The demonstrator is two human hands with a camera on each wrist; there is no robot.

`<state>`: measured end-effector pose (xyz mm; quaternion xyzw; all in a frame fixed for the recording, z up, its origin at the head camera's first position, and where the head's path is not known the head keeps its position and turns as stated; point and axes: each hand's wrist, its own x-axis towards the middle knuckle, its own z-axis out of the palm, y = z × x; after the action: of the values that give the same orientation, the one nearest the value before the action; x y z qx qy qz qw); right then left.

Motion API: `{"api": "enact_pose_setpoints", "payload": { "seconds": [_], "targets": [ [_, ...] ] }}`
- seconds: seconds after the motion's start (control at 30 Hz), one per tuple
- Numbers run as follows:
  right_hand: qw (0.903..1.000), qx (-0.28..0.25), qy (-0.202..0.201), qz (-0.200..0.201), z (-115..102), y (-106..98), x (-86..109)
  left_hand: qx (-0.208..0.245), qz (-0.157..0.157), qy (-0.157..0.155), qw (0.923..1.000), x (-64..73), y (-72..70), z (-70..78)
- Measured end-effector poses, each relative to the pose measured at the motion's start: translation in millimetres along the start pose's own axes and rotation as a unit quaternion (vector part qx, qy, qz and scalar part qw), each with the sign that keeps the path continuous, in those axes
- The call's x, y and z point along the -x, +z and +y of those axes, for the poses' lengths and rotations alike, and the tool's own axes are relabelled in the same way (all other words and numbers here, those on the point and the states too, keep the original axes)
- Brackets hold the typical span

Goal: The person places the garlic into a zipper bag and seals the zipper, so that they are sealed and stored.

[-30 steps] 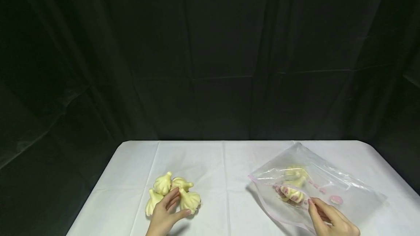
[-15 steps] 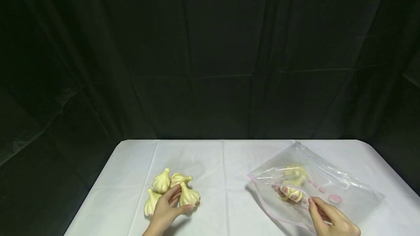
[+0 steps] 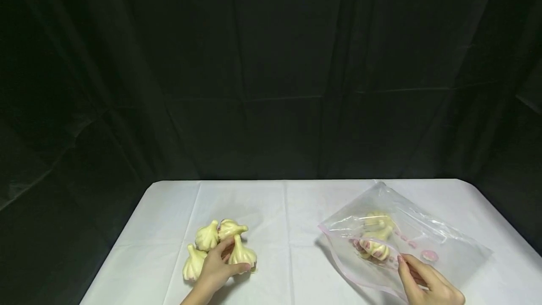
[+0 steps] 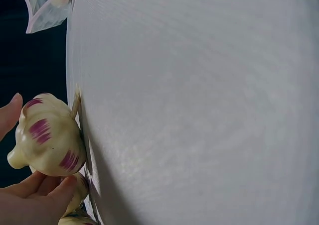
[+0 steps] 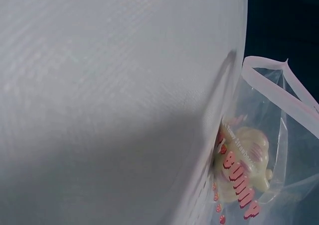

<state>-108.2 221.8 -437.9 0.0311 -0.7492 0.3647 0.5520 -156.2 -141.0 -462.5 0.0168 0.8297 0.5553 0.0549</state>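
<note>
My left hand [image 3: 217,269] is around the front right garlic bulb [image 3: 243,254] of a small cluster, thumb on its near side and fingers on its left. In the left wrist view this bulb [image 4: 50,135], cream with purple streaks, sits between the thumb [image 4: 10,116] and fingertips [image 4: 64,192]. Beside it on the table lie three more bulbs, one a garlic bulb [image 3: 195,262] at the left. My right hand [image 3: 427,280] pinches the pink-edged mouth of a clear plastic bag [image 3: 444,244], holding it raised. Inside the bag are garlic bulbs [image 5: 254,150], partly hidden by pink print.
A white cloth covers the table [image 3: 271,229]. Black curtain [image 3: 271,84] hangs behind it and at both sides. The bag's far corner lies near the table's back edge.
My left thumb and fingers have closed in around the front right bulb, which now stands more upright. My right hand keeps its pinch on the bag. The head view has shifted slightly.
</note>
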Motion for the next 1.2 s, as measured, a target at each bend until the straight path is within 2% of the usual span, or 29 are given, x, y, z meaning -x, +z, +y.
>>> {"api": "enact_pose_setpoints", "payload": {
  "seconds": [0.27, 0.6, 0.83, 1.0, 1.2],
  "targets": [
    [0.9991, 0.039, 0.007, -0.018, 7.0, -1.3, 4.2, -0.011, 0.001, -0.015, 0.9998, 0.5, 2.0, -1.2],
    [0.9982, 0.054, 0.008, -0.028, 5.8, -2.8, 2.9, -0.033, -0.011, -0.031, 0.9989, 0.2, 2.4, -2.0],
    [0.9967, 0.072, 0.016, -0.034, 3.2, -3.5, 3.8, -0.029, -0.012, -0.040, 0.9987, -0.2, 2.3, -1.2],
    [0.9988, 0.046, 0.004, -0.018, 5.1, -2.5, 3.7, -0.034, -0.005, -0.027, 0.9991, 0.7, 3.1, -1.1],
    [0.9996, 0.029, 0.002, -0.005, 5.7, -0.8, 2.6, -0.035, -0.008, -0.028, 0.9990, 2.3, 4.0, 2.4]
  ]
}}
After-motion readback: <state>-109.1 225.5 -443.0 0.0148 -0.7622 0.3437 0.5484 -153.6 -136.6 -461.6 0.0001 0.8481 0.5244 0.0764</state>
